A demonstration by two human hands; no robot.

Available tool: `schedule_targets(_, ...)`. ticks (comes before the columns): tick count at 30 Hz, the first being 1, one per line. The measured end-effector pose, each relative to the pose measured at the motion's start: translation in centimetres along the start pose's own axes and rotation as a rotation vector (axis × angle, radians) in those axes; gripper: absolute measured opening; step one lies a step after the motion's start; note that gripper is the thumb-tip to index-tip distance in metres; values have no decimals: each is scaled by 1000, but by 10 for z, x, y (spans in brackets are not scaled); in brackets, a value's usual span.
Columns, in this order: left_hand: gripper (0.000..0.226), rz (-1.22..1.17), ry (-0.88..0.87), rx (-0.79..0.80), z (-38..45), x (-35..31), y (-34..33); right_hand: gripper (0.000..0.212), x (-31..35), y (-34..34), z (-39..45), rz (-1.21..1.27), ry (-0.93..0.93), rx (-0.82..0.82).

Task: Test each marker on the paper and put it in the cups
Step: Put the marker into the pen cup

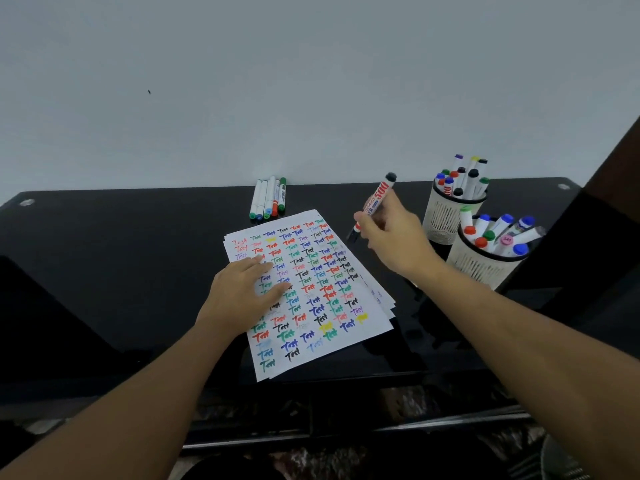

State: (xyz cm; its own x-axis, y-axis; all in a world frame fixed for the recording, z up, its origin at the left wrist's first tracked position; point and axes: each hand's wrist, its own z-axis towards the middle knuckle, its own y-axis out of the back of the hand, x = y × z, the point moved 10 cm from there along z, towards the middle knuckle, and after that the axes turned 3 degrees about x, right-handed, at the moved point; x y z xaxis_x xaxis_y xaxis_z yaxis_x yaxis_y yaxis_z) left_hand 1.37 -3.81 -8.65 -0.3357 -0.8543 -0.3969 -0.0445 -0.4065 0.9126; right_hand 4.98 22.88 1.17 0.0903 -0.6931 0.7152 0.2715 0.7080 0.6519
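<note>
A white paper (pixel 349 336) covered with coloured "Test" marks lies on the black table (pixel 121 254), on top of a few more sheets. My left hand (pixel 242 292) rests flat on its left part with straight fingers. My right hand (pixel 391 233) grips a white marker (pixel 377 199) with red lettering and a black end, held tilted above the paper's right edge, tip down. Two white mesh cups stand at the right: the far cup (pixel 441 218) and the near cup (pixel 479 268), both full of markers. Several markers (pixel 268 200) lie side by side behind the paper.
A white wall rises right behind the table. A dark object (pixel 609 188) leans in at the far right, beside the cups. The table's front edge runs below the paper, with a lower shelf and patterned floor under it.
</note>
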Motion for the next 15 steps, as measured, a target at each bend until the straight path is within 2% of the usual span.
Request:
schedule_targets(5, 74, 9, 6, 22, 1, 0, -2, 19, 18, 62, 11, -173, 56, -133)
schedule_targets(15, 82, 11, 3, 11, 0, 1, -3, 26, -24, 169, 16, -228, -103, -333)
